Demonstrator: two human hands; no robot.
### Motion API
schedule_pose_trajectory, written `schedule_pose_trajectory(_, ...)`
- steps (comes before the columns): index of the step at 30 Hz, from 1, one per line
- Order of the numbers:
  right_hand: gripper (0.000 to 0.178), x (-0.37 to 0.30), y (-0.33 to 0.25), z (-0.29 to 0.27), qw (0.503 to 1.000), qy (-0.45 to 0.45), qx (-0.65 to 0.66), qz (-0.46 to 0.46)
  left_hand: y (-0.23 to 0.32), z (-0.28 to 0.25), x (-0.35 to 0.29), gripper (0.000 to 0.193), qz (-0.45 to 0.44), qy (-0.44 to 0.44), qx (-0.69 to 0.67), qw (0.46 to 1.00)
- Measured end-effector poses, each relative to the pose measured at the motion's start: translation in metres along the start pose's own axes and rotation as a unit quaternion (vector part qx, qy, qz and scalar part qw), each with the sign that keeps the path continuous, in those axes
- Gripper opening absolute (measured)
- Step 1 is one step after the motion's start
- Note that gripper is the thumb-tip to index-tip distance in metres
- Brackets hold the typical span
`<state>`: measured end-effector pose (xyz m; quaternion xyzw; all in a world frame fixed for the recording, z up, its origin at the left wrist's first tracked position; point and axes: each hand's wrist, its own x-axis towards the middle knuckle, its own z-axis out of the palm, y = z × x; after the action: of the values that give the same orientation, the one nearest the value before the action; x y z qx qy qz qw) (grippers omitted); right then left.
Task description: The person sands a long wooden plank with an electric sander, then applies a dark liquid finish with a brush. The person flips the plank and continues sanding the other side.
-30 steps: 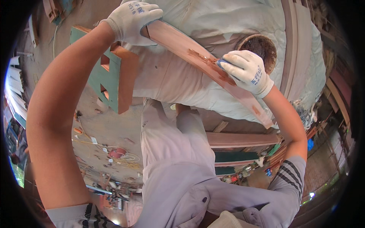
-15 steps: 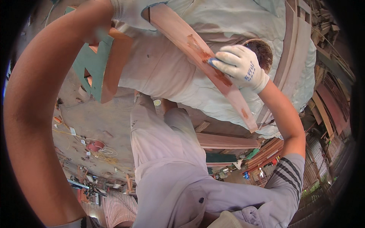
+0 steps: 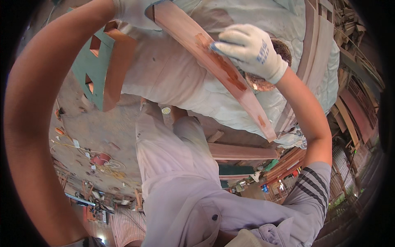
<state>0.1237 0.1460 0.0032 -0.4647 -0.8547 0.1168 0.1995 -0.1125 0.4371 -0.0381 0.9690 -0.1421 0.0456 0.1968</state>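
A long, slightly curved piece of bare wood (image 3: 247, 101) slants from the upper left toward the lower right over a cloth-covered surface. Reddish-brown paste (image 3: 224, 66) is smeared along its middle, with a small patch near the lower end. At the top edge my left hand (image 3: 138, 13), in a white glove, is closed round the wood's upper end. My right hand (image 3: 249, 49), also white-gloved, has its fingers pressed together, bluish tips at the paste; whatever they may hold is hidden. Partly behind that hand stands a round bowl (image 3: 284, 51) with dark contents.
Pale wrinkled cloth (image 3: 181, 78) covers the work surface. A green-faced wooden part with square cutouts (image 3: 98, 70) stands at left. Long boards (image 3: 314, 53) lie on the right. Below are a wooden beam (image 3: 242, 152) and, on the floor, a red object with cords (image 3: 101, 159).
My right hand has moved up and left along the wood, and the paste smear looks longer. The bowl shows more of its lower rim. My left hand keeps its hold.
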Motion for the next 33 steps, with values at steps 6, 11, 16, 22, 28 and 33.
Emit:
schedule_pose_trajectory(6,0.04,-0.059,-0.032,-0.007,0.999,-0.046,-0.006,-0.026,0.003,-0.004,-0.001,0.064,-0.025,-0.047,0.003,0.999)
schedule_pose_trajectory(11,0.046,-0.055,-0.035,-0.021,0.999,-0.026,0.015,0.024,0.001,-0.004,0.004,0.062,0.007,-0.027,0.011,1.0)
schedule_pose_trajectory(16,0.046,-0.037,-0.014,-0.008,1.0,-0.01,-0.027,-0.001,0.001,-0.003,0.005,0.064,-0.027,-0.056,0.006,0.998)
schedule_pose_trajectory(22,0.046,-0.083,-0.033,-0.02,0.997,-0.078,-0.002,-0.018,0.003,-0.005,0.001,0.063,-0.029,-0.052,-0.004,0.998)
schedule_pose_trajectory(28,0.046,-0.06,-0.034,-0.018,0.998,-0.014,0.014,0.056,0.002,-0.006,0.005,0.062,-0.002,-0.035,-0.002,0.999)
schedule_pose_trajectory(33,0.043,-0.041,-0.017,-0.002,0.999,-0.002,-0.015,0.034,0.001,-0.01,0.007,0.061,0.009,-0.049,0.013,0.999)
